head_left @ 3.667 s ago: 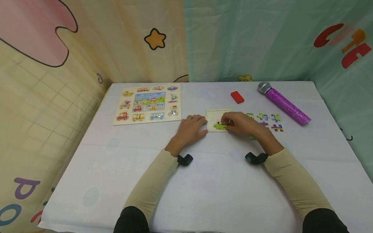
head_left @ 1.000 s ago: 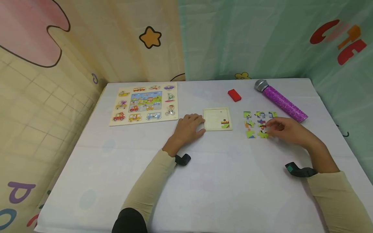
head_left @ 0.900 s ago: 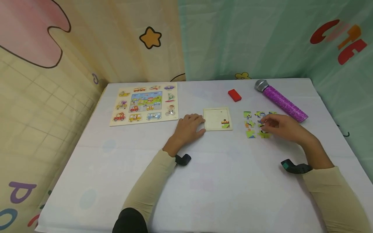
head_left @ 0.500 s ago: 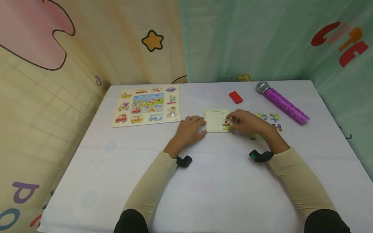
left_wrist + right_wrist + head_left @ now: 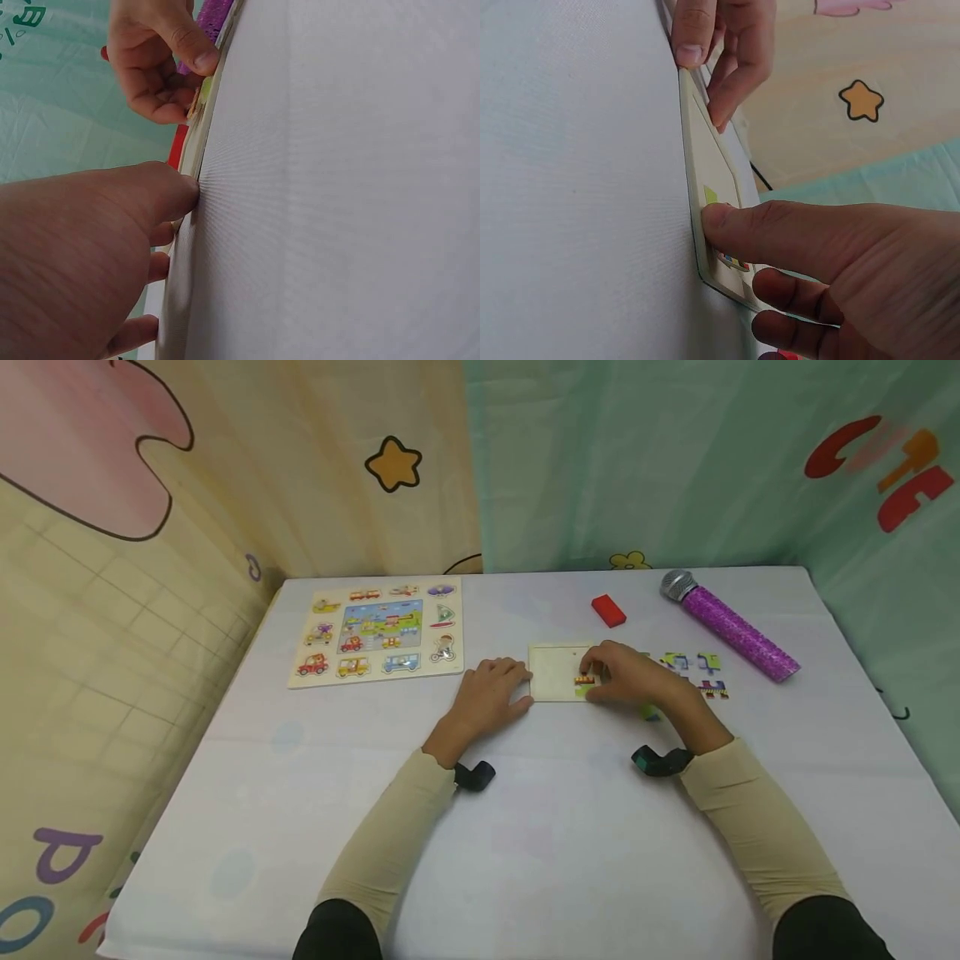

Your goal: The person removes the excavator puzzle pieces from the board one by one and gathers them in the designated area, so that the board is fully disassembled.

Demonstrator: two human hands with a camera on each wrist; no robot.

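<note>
My left hand (image 5: 487, 695) rests palm down on the white cloth. Its fingertips and thumb touch the left edge of a small pale puzzle tray (image 5: 551, 670). At the tray's lower right corner lies a green and red puzzle piece (image 5: 584, 687), pinched by the thumb and fingers of my right hand (image 5: 628, 675). In the right wrist view the thumb covers part of this puzzle piece (image 5: 710, 194), and the index fingertip is hidden. Several loose puzzle pieces (image 5: 708, 662) lie right of the tray, some of them behind the right hand.
A larger vehicle puzzle board (image 5: 375, 668) lies at the back left. Behind the tray sits a red block (image 5: 608, 611), and a purple glittery microphone (image 5: 738, 631) lies at the back right. Patterned curtains hang behind the table.
My right hand has moved left from the loose pieces to the tray's lower right corner. My left hand stays at the tray's left edge.
</note>
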